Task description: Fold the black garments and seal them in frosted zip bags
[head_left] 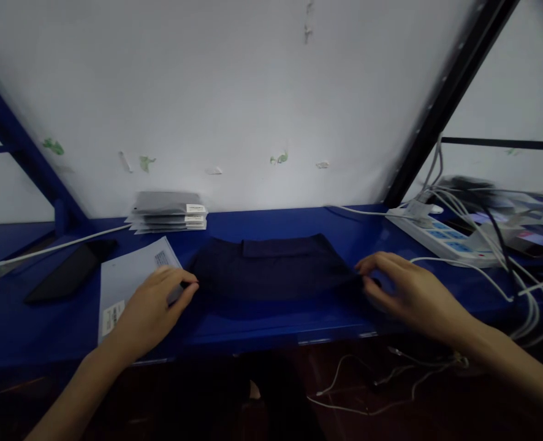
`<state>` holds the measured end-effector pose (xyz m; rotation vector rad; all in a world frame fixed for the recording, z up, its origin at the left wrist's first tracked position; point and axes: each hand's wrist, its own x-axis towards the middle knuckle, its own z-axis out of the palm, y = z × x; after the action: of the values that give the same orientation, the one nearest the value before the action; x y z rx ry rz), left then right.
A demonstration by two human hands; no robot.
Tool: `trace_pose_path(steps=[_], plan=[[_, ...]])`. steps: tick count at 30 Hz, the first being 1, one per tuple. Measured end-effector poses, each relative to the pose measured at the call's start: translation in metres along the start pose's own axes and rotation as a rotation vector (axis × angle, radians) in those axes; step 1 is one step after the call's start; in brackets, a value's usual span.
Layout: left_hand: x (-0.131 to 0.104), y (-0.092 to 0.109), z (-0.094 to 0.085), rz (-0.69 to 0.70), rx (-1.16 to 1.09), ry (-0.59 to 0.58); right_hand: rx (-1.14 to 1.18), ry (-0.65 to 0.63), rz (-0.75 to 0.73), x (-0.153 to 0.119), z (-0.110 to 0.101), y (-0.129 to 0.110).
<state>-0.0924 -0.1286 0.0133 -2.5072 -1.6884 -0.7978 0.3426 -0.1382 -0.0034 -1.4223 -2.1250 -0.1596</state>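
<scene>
A dark navy piece of cloth (pixel 271 275) is spread over the blue table, with a folded strip along its far edge. My left hand (pixel 156 306) pinches the cloth's left corner between thumb and fingers. On the other side, my right hand (pixel 400 291) grips the right corner in the same way. The near edge looks slightly raised and stretched between both hands. Beneath and beside my left wrist lies a grey plastic mailing bag (pixel 138 275) with a white label.
Several stacked grey mailing bags (pixel 170 211) lie against the white wall. A black flat object (pixel 72 269) rests at the left. At the right are a white power strip (pixel 441 236) and tangled white cables (pixel 529 306). More cables trail on the floor below the blue table (pixel 262 324).
</scene>
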Motion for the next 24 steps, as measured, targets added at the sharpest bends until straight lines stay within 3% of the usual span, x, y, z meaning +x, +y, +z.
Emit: trace_pose_path(steps=[5, 8, 11, 16, 24], plan=[[0.050, -0.001, 0.000, -0.214, -0.022, 0.156, -0.012, 0.122, 0.161, 0.062, 0.015, 0.010], [0.084, -0.012, 0.013, -0.224, 0.041, 0.118, -0.012, 0.081, 0.259, 0.100, 0.037, 0.020], [0.103, -0.026, 0.030, -0.166, 0.157, 0.050, 0.016, 0.018, 0.312, 0.121, 0.062, 0.030], [0.103, -0.043, 0.050, -0.108, 0.225, -0.052, 0.054, -0.052, 0.247, 0.119, 0.092, 0.043], [0.097, -0.041, 0.046, -0.092, 0.228, -0.063, -0.029, -0.005, 0.368, 0.106, 0.103, 0.052]])
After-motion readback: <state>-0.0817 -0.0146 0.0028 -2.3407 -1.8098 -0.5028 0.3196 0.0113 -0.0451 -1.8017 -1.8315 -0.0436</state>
